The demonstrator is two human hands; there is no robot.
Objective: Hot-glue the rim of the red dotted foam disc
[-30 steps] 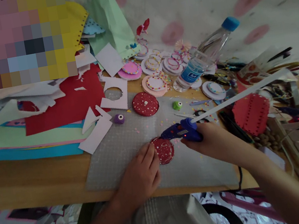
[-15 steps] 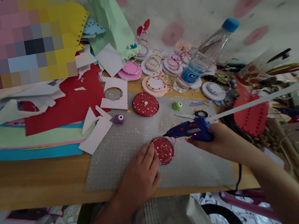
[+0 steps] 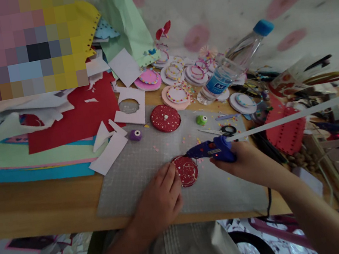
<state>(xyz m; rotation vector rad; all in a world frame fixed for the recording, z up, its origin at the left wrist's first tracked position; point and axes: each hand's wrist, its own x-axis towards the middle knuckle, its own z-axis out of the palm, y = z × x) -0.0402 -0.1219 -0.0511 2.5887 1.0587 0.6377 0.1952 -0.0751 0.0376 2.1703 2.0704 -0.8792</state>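
Note:
My left hand (image 3: 163, 191) rests on the mat with its fingers together, gripping the left edge of a red, white-speckled disc (image 3: 188, 172). Thin glue lines show on the disc's face and along its rim. In my right hand (image 3: 250, 163) is a blue hot glue gun (image 3: 208, 150), a long white glue stick (image 3: 289, 117) jutting from its back. The nozzle is over the disc's upper edge, beside my left fingertips; whether it touches is hard to tell. A second red speckled round piece (image 3: 165, 118) with a small pale bead at its centre lies farther back.
Scissors (image 3: 227, 130), a green craft punch (image 3: 201, 120) and a purple one (image 3: 135, 135) lie on the grey cutting mat (image 3: 127, 187). Behind stand a water bottle (image 3: 215, 86) and several beaded paper hats. Paper sheets (image 3: 81, 112) cover the left. Another glue gun (image 3: 337, 132) is at right.
My right hand has moved the glue gun slightly left and down, bringing its nozzle over the disc's upper edge. My left hand and the disc have hardly moved.

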